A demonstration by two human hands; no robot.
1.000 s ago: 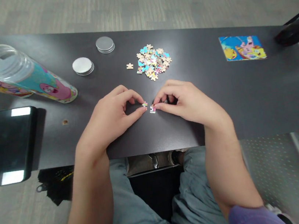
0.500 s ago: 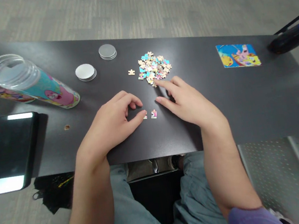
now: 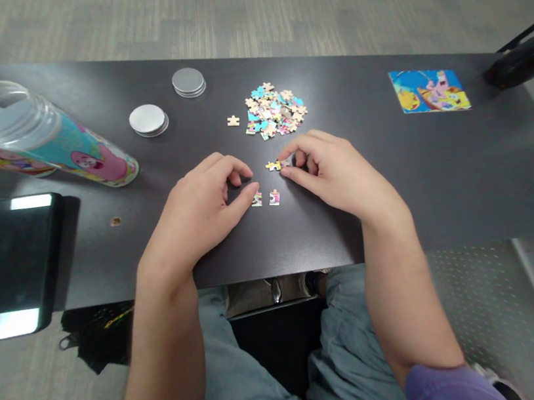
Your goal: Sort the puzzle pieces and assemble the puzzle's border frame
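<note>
Currently, the thumb and forefinger of the right hand pinch a yellow puzzle piece at its right end, low over or on the tabletop; which of the two, I cannot tell. The left hand has its thumb and forefinger spread apart, pinching nothing, with the thumb tip at the upper edge of a multicoloured piece; whether it presses on that piece is unclear. Just beside it, not joined, lies a pink-and-white piece, picture side up. So these two have a place of their own in front of the person and the yellow one is in the fingers, but no linked pair shows near the hands, which suggests that the work is at an early stage. Beyond the fingers sits the heap of pieces, with by far the most left in it, many showing bare wood and some overlapping. A single piece lies wooden side up, just left of the heap. Farther out on the dark table, a picture card lies flat to the right, well apart from every piece.
</note>
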